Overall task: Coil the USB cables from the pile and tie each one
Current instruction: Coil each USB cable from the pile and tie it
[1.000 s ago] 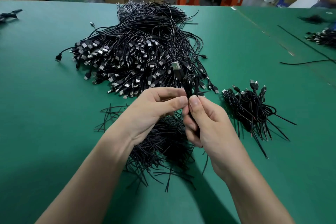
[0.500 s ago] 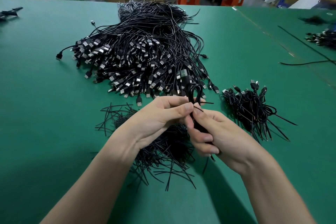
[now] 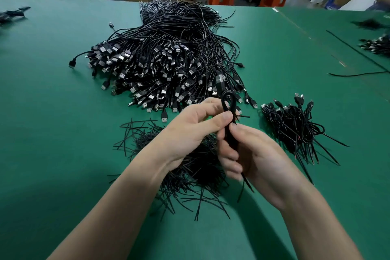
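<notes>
Both hands are pinching one folded cable (image 3: pixel 228 133), the left hand (image 3: pixel 196 131) apparently twisting a tie (image 3: pixel 240 116) while the right hand (image 3: pixel 253 158) is gripping the bundle; next, probably tightening.

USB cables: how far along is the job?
Done: a small heap of tied cables at right. In hand: one coiled cable, gripped by the right hand, left hand pinching its tie. Left: the big pile, far larger than that heap; loose ties under the hands.
</notes>
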